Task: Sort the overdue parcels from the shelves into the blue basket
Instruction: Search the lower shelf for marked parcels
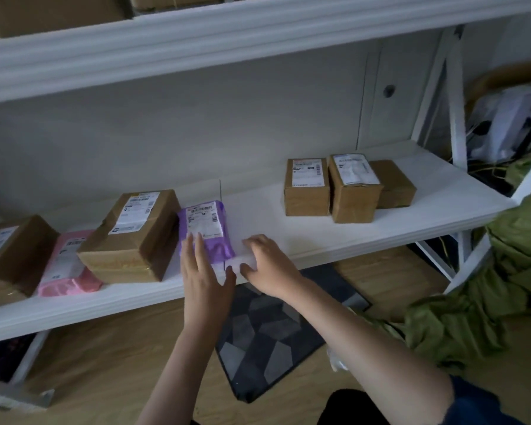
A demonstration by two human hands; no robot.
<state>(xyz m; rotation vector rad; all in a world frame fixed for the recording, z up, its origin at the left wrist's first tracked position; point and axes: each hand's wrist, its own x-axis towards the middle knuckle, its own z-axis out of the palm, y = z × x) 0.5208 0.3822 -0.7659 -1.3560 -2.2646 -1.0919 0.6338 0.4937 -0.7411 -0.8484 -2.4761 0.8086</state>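
The person's left hand (pixel 204 273) and right hand (pixel 269 266) are ungloved, forearms bare, with a dark blue sleeve (pixel 478 403) at the right elbow.

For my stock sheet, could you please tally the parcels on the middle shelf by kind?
Brown cardboard boxes: 5, two at the left and three at the right
Purple mailer bags: 1
Pink mailer bags: 1
Total: 7
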